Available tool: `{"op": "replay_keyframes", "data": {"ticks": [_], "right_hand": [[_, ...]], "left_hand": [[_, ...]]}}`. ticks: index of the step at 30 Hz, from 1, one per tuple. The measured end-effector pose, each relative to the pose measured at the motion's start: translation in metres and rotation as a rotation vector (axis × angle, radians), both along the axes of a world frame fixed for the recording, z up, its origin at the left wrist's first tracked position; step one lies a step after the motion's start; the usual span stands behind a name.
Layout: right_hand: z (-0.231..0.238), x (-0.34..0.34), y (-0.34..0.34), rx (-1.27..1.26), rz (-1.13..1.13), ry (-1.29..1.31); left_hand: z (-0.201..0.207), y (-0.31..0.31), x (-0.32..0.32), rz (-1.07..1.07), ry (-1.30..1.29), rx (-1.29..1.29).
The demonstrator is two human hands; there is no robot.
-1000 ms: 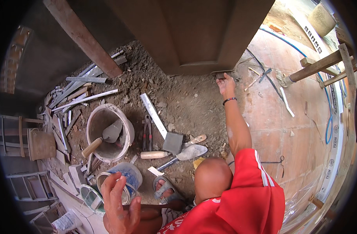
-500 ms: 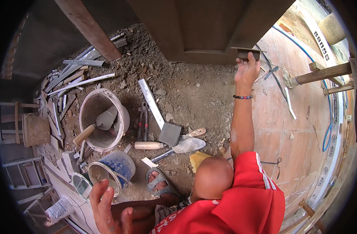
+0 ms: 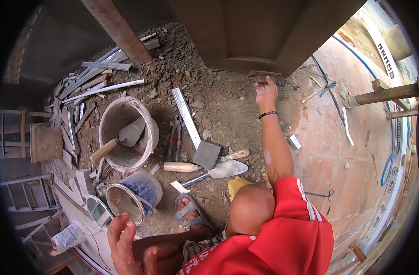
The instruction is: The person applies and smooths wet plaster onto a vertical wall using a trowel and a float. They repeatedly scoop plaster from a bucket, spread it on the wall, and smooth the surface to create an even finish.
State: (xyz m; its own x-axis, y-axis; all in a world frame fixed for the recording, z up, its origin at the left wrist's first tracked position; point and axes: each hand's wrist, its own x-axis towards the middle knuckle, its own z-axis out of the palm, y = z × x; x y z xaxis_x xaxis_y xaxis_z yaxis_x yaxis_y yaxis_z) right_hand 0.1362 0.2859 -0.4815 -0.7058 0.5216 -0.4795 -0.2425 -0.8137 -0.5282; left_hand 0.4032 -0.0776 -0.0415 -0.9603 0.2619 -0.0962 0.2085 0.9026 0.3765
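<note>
My right hand (image 3: 266, 93) reaches up with its fingers closed on a small flat plastering trowel (image 3: 264, 73). The trowel's plate lies against the lower edge of a dark grey rendered pillar with recessed panels (image 3: 250, 34); its handle is mostly hidden by the fingers. At the lower left my left hand (image 3: 129, 243) hangs in the air, fingers apart and holding nothing, near a blue-and-white bucket (image 3: 153, 189). On the dirt before my knee lie a pointed trowel (image 3: 228, 169), a hammer with a wooden handle and a grey block-like head (image 3: 206, 155), and a metal strip (image 3: 185, 115).
A large mortar-stained bucket (image 3: 153, 130) holds another trowel (image 3: 132, 131). Pliers-like cutters (image 3: 176, 137) lie beside it. Offcuts of wood and metal (image 3: 92, 85) heap at the left. A wooden post (image 3: 118, 32) leans there. Tiled floor (image 3: 324, 160) with a blue hose (image 3: 387, 169) spreads right.
My right hand has moved the trowel leftward along the pillar's lower edge, away from its right corner. The view has shifted slightly. My left hand stays open in about the same place.
</note>
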Motion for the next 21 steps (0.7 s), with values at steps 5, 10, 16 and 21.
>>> {"op": "replay_keyframes", "data": {"ticks": [5, 10, 16, 21], "right_hand": [[0.003, -0.011, -0.014, -0.011, -0.017, 0.003], [0.013, -0.024, -0.057, 0.012, 0.041, -0.034], [0.020, -0.058, -0.104, 0.031, -0.003, -0.068], [0.032, -0.080, -0.139, 0.118, -0.106, -0.163]], "left_hand": [[0.002, -0.004, 0.004, 0.022, -0.018, -0.018], [0.001, -0.015, 0.011, 0.079, -0.058, 0.088], [0.004, -0.023, 0.014, 0.108, -0.043, 0.032], [0.014, -0.016, 0.013, 0.195, -0.044, -0.022]]}}
